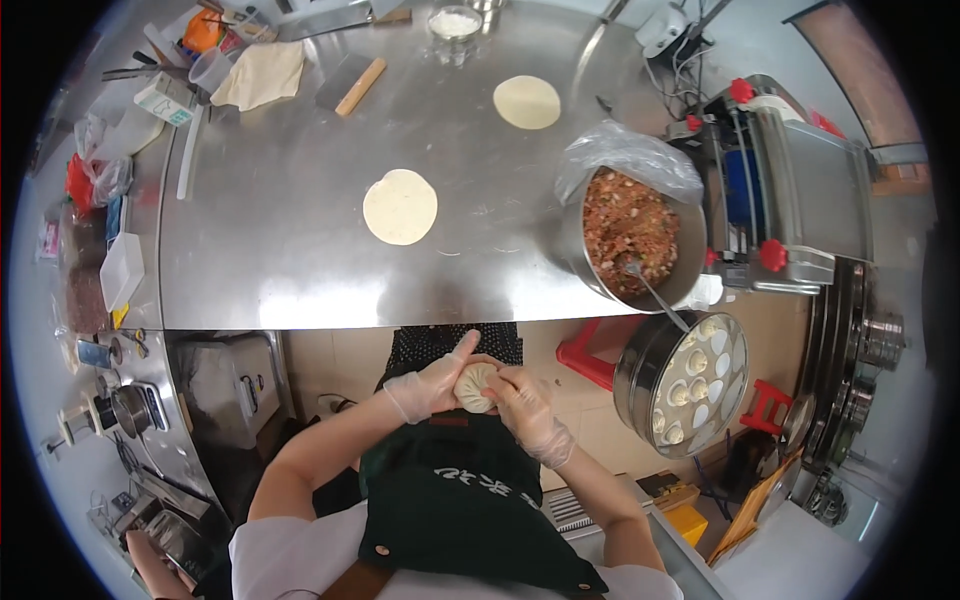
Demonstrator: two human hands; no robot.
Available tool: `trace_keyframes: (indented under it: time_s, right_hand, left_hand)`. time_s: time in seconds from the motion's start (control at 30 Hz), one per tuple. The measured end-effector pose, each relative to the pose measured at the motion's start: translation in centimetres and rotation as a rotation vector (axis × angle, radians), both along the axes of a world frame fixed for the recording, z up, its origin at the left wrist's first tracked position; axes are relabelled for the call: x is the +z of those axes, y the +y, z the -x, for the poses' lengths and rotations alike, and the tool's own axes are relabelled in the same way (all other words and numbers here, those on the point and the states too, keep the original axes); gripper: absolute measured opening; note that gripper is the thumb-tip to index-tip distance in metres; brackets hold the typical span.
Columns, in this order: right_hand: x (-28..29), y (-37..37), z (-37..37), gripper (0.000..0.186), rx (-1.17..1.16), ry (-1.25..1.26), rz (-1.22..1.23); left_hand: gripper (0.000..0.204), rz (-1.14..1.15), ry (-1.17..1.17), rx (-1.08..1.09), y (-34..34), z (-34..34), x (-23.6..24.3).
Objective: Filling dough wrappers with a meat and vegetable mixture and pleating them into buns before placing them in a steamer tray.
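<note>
My left hand (435, 380), in a clear plastic glove, cradles a pleated dough bun (473, 390) just beyond the table's front edge, thumb raised. My right hand (525, 410), gloved too, has its fingers closed on the bun's gathered top. On the steel table ahead lies a round dough wrapper (400, 208), with another (527, 102) farther back. To the right, a metal bowl of minced filling (628, 222) holds a spoon, with crumpled plastic film at its rim. Below it, a round steamer tray (665, 385) carries several small buns and white paper rounds.
A wooden-handled scraper (360, 86) and folded cloth (260, 75) lie at the back left. A steel machine with red knobs (810, 195) stands at the right. A red stool (585, 355) is under the table. Another person's arm (150, 565) shows at the lower left.
</note>
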State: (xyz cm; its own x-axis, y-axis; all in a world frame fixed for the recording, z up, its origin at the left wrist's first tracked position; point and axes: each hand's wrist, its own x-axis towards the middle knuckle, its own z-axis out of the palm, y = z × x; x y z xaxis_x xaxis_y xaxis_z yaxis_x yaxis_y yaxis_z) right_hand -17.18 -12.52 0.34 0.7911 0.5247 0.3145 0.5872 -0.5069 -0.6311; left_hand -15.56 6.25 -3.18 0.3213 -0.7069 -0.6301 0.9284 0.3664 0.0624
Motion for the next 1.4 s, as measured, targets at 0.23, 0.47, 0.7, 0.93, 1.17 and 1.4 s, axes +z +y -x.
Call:
trace_keyframes:
  time_s: [0.23, 0.47, 0.7, 0.93, 1.17, 1.4]
  right_hand:
    - [-3.1, 4.2, -6.5, 0.103, -0.102, 0.274, -0.206]
    - [-12.9, 3.7, -10.8, 0.100, -0.246, 0.450, -0.230]
    - [-11.0, 8.1, -9.6, 0.099, -0.459, 0.744, -0.811]
    - [-13.7, 8.2, -9.1, 0.104, -0.514, 0.789, -0.984]
    - [-13.2, 7.2, -10.6, 0.108, -0.489, 0.701, -0.845]
    - [-13.1, 6.8, -11.1, 0.103, -0.467, 0.655, -0.788]
  left_hand:
    - [0.098, 0.110, -0.400, 0.373, 0.8, -6.5, -1.7]
    - [0.098, -0.751, -1.080, 0.495, 0.5, -8.4, -9.2]
    - [0.095, -0.832, -1.086, 0.522, -4.2, -5.8, -9.5]
    - [0.108, -0.740, -1.013, 0.451, -3.1, -7.6, -10.8]
    - [0.100, -0.745, -0.898, 0.507, -3.1, -9.0, -9.2]
    - [0.105, -0.809, -0.875, 0.731, -3.8, -8.7, -9.1]
